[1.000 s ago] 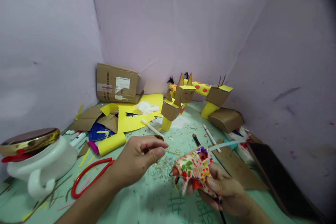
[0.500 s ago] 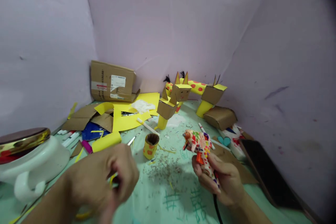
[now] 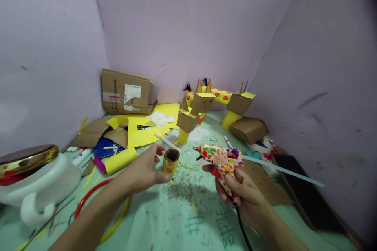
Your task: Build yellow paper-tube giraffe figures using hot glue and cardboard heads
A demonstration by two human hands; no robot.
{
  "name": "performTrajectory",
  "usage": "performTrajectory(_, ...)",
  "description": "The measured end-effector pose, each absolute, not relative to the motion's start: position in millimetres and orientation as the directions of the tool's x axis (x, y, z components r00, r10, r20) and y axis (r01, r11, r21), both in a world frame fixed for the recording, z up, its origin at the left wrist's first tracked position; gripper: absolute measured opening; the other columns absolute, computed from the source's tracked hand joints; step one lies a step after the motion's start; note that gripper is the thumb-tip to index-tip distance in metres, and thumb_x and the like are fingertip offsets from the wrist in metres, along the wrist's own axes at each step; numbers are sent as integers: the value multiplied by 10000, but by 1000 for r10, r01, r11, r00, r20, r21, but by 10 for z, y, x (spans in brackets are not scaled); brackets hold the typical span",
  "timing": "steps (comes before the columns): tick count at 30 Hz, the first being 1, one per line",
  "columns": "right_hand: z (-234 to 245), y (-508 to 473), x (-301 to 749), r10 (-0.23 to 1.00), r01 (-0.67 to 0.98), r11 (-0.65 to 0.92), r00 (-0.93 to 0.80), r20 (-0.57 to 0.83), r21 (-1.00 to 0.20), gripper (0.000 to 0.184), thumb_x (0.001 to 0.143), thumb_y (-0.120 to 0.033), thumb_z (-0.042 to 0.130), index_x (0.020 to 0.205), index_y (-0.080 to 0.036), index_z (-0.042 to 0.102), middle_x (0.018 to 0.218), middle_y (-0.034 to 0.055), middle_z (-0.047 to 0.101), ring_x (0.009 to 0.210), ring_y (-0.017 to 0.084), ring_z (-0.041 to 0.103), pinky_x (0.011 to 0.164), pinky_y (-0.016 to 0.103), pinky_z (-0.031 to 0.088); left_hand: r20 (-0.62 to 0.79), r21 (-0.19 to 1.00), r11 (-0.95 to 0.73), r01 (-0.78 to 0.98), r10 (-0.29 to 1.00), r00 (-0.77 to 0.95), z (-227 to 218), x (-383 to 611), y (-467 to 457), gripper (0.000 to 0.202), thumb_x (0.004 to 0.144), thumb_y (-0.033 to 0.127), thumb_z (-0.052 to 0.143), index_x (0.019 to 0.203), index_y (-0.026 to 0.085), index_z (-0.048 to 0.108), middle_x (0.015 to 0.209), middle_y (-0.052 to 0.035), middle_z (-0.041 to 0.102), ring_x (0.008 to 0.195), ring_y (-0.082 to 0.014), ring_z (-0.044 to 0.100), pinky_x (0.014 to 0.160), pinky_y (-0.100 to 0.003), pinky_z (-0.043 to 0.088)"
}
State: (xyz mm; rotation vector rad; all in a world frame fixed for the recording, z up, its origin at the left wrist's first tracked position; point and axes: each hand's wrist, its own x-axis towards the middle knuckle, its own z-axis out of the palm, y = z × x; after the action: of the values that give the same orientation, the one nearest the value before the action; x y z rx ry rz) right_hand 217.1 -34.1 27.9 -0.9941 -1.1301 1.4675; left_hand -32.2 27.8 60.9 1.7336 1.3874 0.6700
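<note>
My right hand [image 3: 246, 194] is wrapped round the handle of a flower-patterned glue gun [image 3: 219, 155]. Its nozzle points left, and a long pale glue stick [image 3: 285, 170] sticks out of its back. My left hand [image 3: 147, 168] is open, with thumb and fingers apart on the left side of a short yellow cardboard tube [image 3: 170, 163] with orange spots. The tube stands upright, its hollow end up. Whether the fingers touch it I cannot tell. Behind it stand cardboard animal figures, one with a box head [image 3: 188, 120] on a yellow tube, another with a spotted body [image 3: 220, 95].
A cardboard box [image 3: 126, 92] leans at the back left, near yellow paper sheets [image 3: 144, 138] and a yellow roll [image 3: 120, 160]. A white pot [image 3: 55, 182] stands at left, beside a red and yellow ring [image 3: 88, 196]. At right lies a dark phone [image 3: 306, 192].
My left hand has opened and moved from the lower left up to the spotted tube, uncovering the ring. The glue gun has turned side-on, so its glue stick shows.
</note>
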Motion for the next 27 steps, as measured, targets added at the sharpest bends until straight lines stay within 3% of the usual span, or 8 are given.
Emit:
performTrajectory(3,245,-329,2188,987,-140,-53,-156,-31,-989,393,726,-497,615,875,-135,592,606,19,554,417,50,283,391,209,177,-77,847,-67,527,966,247,417,-168,267,616,521,221,701,1102,166,502,1090,-114,601,931,-254,577,785,-364,452)
performTrajectory(9,226,-326,2223,991,197,61,-130,36,-978,399,771,-503,566,575,-156,532,508,-9,452,485,103,375,456,232,312,67,865,-135,483,986,154,261,52,182,371,600,160,613,968,172,571,884,-26,640,839,-219,579,778,-348,444)
performTrajectory(13,283,-359,2239,978,282,156,-175,109,-947,310,795,-467,550,744,-172,634,640,22,559,599,154,479,634,290,440,128,868,-178,463,982,139,204,112,124,339,633,105,554,962,189,554,919,-25,630,889,-218,571,806,-357,435)
performTrajectory(17,288,-397,2246,964,287,189,-238,121,-939,294,825,-423,538,992,-209,649,931,65,642,863,227,559,862,358,424,182,843,-246,479,967,177,170,122,96,312,671,90,521,966,190,542,964,-52,613,924,-225,564,816,-368,435)
performTrajectory(27,257,-405,2197,950,250,133,-307,51,-959,302,844,-409,520,1048,-214,629,945,69,658,875,247,582,851,372,446,284,777,-376,505,925,252,145,142,49,264,747,135,505,1001,195,542,1020,-74,590,960,-222,556,839,-357,444)
